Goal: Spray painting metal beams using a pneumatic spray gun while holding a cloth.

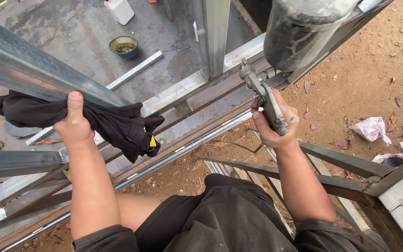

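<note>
Left hand [74,126], frame left: fingers closed, pressing crumpled black cloth rag [117,125] against slanted grey galvanised steel beam [19,63]. Right hand [272,125], centre right: fingers wrapped tight around grip of paint-caked metal spray gun [263,95], grey cup [304,30] above, upper right. Green bowl [123,46] on concrete floor, top.

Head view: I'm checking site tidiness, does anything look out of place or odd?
Crumpled plastic bags and leaves litter the dirt at right. A loose metal bar lies askew on the concrete near a green bowl.
</note>
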